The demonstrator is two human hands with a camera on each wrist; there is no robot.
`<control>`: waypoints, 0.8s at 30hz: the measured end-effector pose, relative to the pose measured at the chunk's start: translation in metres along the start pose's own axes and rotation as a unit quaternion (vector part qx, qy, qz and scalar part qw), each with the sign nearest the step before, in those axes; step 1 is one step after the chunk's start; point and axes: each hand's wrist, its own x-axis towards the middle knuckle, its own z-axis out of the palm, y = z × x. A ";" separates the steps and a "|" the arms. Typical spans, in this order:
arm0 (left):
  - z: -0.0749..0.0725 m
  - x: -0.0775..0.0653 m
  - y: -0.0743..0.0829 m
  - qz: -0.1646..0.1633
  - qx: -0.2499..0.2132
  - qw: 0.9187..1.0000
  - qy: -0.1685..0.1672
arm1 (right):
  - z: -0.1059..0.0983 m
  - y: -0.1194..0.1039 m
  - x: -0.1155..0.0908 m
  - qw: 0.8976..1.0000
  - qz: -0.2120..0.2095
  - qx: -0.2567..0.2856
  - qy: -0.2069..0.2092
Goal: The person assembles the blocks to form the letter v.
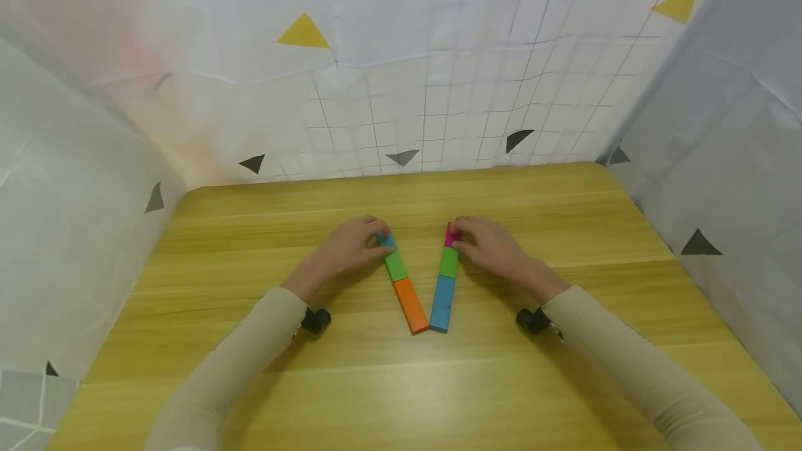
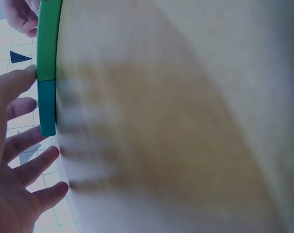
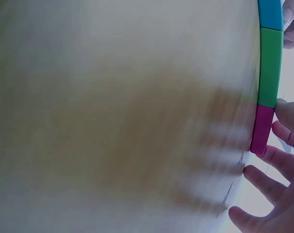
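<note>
- Head view: two short rows of flat rectangular blocks lie in a V on the yellow wooden counter (image 1: 564, 214), near ends almost meeting. The left row runs from a small teal block (image 1: 386, 239), through a green block (image 1: 396, 264), to an orange block (image 1: 411, 305) at the V's point. The right row runs from a magenta block (image 1: 450, 234), through a second green block (image 1: 448, 262), to a blue block (image 1: 442, 303) just beside the orange block.
- The left hand (image 1: 347, 248) pinches the teal block with curled fingertips; the right hand (image 1: 491, 246) pinches the magenta block likewise. Beige sleeves cover both arms.
- Left wrist view, blurred: the green block (image 2: 48, 39) and teal block (image 2: 47, 108) show edge-on against the counter. The left hand's fingers (image 2: 20, 80) look spread here, one fingertip touching where the two blocks meet.
- Right wrist view, blurred: the magenta block (image 3: 262, 128) sits at the end of its green neighbour (image 3: 270, 67), with the right hand's fingers (image 3: 290, 114) touching it.
- Risk, as a judgement: each hand grips only the far end block, and the blocks seem merely butted together. A sideways push could break a row, or knock the orange block against the blue one.
</note>
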 end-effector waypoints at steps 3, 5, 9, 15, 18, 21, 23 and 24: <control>0.000 0.000 0.001 -0.001 0.003 1.000 0.002 | 0.000 0.000 0.001 1.000 0.003 0.002 -0.003; 0.000 0.000 0.001 -0.003 0.005 1.000 0.002 | 0.000 0.001 0.003 1.000 0.003 0.001 -0.004; -0.001 0.000 0.002 -0.005 0.001 1.000 0.002 | 0.000 0.002 0.004 1.000 0.000 -0.007 -0.004; 0.000 0.000 0.006 -0.005 0.021 1.000 0.006 | -0.005 0.000 0.005 1.000 0.001 -0.017 -0.011; 0.000 0.000 0.008 0.003 0.037 0.999 0.015 | -0.008 -0.001 0.006 1.000 0.006 -0.017 -0.018; 0.000 0.000 0.011 0.012 0.057 0.998 0.023 | -0.009 -0.001 0.006 1.000 0.010 -0.017 -0.023; 0.000 0.000 0.012 0.020 0.071 0.997 0.028 | -0.010 0.000 0.006 1.000 0.011 -0.016 -0.025; 0.000 -0.001 0.012 0.023 0.077 0.996 0.028 | -0.009 0.001 0.006 1.000 0.010 -0.015 -0.026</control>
